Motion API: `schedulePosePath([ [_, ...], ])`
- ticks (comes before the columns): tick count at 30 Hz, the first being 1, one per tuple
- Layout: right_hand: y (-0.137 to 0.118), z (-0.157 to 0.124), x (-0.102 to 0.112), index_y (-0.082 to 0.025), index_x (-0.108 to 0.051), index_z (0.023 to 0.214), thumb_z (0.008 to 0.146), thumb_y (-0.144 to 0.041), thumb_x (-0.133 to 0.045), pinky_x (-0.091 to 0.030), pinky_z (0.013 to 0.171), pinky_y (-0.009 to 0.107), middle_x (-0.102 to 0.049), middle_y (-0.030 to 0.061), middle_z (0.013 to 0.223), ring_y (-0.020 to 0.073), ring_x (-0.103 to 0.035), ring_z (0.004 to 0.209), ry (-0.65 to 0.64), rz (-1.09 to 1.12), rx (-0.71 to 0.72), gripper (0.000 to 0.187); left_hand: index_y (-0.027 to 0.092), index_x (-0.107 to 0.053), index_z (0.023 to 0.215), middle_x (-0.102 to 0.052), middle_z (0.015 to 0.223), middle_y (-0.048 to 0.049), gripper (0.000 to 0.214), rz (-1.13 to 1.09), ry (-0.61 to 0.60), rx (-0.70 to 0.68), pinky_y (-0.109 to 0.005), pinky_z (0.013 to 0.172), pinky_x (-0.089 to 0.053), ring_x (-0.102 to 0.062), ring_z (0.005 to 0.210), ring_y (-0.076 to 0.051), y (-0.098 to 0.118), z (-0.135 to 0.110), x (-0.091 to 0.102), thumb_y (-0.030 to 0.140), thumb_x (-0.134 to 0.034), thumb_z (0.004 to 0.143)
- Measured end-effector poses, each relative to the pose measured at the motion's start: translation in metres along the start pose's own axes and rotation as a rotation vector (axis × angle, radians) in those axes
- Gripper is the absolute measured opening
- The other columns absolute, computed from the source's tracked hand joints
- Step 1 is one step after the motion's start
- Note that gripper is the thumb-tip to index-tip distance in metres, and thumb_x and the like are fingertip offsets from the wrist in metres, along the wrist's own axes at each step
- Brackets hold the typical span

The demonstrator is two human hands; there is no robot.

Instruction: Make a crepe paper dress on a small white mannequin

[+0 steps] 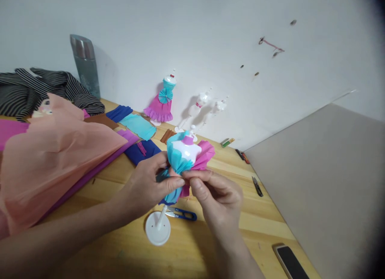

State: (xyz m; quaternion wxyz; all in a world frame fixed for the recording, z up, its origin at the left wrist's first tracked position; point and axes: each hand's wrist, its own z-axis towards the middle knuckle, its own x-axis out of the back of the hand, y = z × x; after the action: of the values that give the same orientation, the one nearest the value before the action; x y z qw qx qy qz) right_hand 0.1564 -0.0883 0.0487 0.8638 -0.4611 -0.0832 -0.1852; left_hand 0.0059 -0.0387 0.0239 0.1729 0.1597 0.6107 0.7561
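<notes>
Pinching turquoise crepe paper [179,163] against the miniature mannequin [187,151], your left hand [147,180] seemingly secures the gathered folds, while your right hand [221,194] has its grip pressed together alongside.

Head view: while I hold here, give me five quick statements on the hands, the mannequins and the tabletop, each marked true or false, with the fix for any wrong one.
1. The left hand and the right hand are both at the waist of the front mannequin. True.
2. The blue snips are gripped in the right hand. False: the blue snips lie on the table, near the white base.
3. The pink-skirted mannequin wears a brown rosette. False: its rosette is turquoise.
4. The steel-topped bottle stands against the wall, behind the striped cloth. False: it stands beside the cloth's right end, partly behind it.
5. The phone lies at the lower right. True.
</notes>
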Motion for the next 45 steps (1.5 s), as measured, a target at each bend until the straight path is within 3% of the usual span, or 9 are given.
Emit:
schedulePosePath([
  [9, 0.014, -0.003, 0.005, -0.028, -0.075, 0.095, 0.085, -0.019, -0.063, -0.042, 0.050, 0.022, -0.067, -0.0004, 0.069, 0.0106, -0.053, 0.056, 0.011, 0.205, -0.115, 0.019, 0.016, -0.060, 0.091, -0.064, 0.086, -0.0028, 0.017, -0.063, -0.048, -0.007, -0.032, 0.078, -0.050, -0.062, 0.084, -0.019, -0.006, 0.007, 0.003, 0.024, -0.064, 0.077],
  [14, 0.010, -0.002, 0.004, -0.022, -0.071, 0.089, 0.081, -0.011, -0.063, -0.039, 0.050, 0.025, -0.060, 0.0001, 0.066, 0.0117, -0.050, 0.056, 0.042, -0.053, 0.093, 0.015, 0.015, -0.060, 0.094, -0.067, 0.090, -0.0045, 0.020, -0.155, -0.018, -0.004, -0.032, 0.082, -0.050, -0.064, 0.089, -0.019, -0.008, 0.007, 0.003, 0.022, -0.067, 0.076],
  [18, 0.005, -0.001, 0.004, -0.017, -0.066, 0.078, 0.082, -0.013, -0.060, -0.035, 0.048, 0.025, -0.055, -0.0003, 0.061, 0.0102, -0.045, 0.051, -0.086, -0.267, 0.195, 0.008, 0.015, -0.063, 0.094, -0.070, 0.088, -0.0047, 0.023, -0.314, -0.010, 0.110, -0.032, 0.079, -0.052, -0.066, 0.087, -0.020, -0.004, 0.007, 0.002, 0.028, -0.069, 0.076],
  [23, 0.001, -0.003, 0.002, -0.018, -0.056, 0.062, 0.085, -0.020, -0.059, -0.031, 0.044, 0.024, -0.046, -0.0032, 0.052, 0.0096, -0.041, 0.047, -0.250, -0.371, 0.179, 0.022, 0.015, -0.064, 0.098, -0.073, 0.093, -0.0050, 0.028, -0.533, 0.071, 0.238, -0.032, 0.083, -0.054, -0.069, 0.090, -0.020, 0.001, 0.011, 0.004, 0.028, -0.071, 0.075],
  [27, 0.001, -0.005, -0.002, -0.018, -0.062, 0.077, 0.083, -0.012, -0.059, -0.037, 0.047, 0.025, -0.053, -0.0007, 0.060, 0.0117, -0.049, 0.052, -0.089, -0.420, 0.209, 0.010, 0.014, -0.065, 0.097, -0.075, 0.091, -0.0060, 0.031, -0.528, 0.096, 0.248, -0.033, 0.081, -0.055, -0.070, 0.088, -0.022, 0.003, 0.013, 0.003, 0.026, -0.074, 0.070],
  [33, 0.000, 0.004, -0.005, -0.021, -0.063, 0.089, 0.079, -0.007, -0.064, -0.040, 0.051, 0.029, -0.057, -0.0005, 0.067, 0.0137, -0.048, 0.056, 0.162, -0.421, 0.363, 0.017, 0.013, -0.065, 0.095, -0.075, 0.092, -0.0083, 0.032, -0.385, 0.095, 0.207, -0.036, 0.083, -0.055, -0.070, 0.089, -0.023, 0.004, 0.009, 0.000, 0.022, -0.076, 0.066],
  [39, -0.002, 0.009, -0.006, -0.021, -0.062, 0.088, 0.079, -0.014, -0.067, -0.041, 0.054, 0.031, -0.056, 0.0012, 0.072, 0.0165, -0.050, 0.065, 0.132, -0.502, 0.329, 0.012, 0.013, -0.063, 0.095, -0.074, 0.095, -0.0093, 0.035, -0.331, 0.068, 0.178, -0.039, 0.087, -0.053, -0.069, 0.092, -0.024, 0.004, 0.006, -0.002, 0.020, -0.076, 0.064],
  [43, -0.001, 0.010, -0.007, -0.021, -0.058, 0.073, 0.079, -0.010, -0.064, -0.038, 0.052, 0.029, -0.052, -0.0010, 0.065, 0.0142, -0.047, 0.061, 0.132, -0.460, 0.288, 0.014, 0.014, -0.064, 0.093, -0.074, 0.091, -0.0080, 0.033, -0.285, 0.084, 0.172, -0.037, 0.083, -0.054, -0.069, 0.088, -0.023, 0.006, 0.006, -0.003, 0.022, -0.075, 0.064],
  [45, -0.001, 0.010, -0.007, -0.021, -0.058, 0.075, 0.080, -0.011, -0.062, -0.037, 0.051, 0.028, -0.052, -0.0011, 0.065, 0.0140, -0.046, 0.061, 0.129, -0.420, 0.252, 0.012, 0.014, -0.064, 0.093, -0.075, 0.090, -0.0075, 0.034, -0.286, 0.085, 0.183, -0.037, 0.082, -0.054, -0.069, 0.088, -0.023, 0.008, 0.006, -0.003, 0.022, -0.076, 0.062],
])
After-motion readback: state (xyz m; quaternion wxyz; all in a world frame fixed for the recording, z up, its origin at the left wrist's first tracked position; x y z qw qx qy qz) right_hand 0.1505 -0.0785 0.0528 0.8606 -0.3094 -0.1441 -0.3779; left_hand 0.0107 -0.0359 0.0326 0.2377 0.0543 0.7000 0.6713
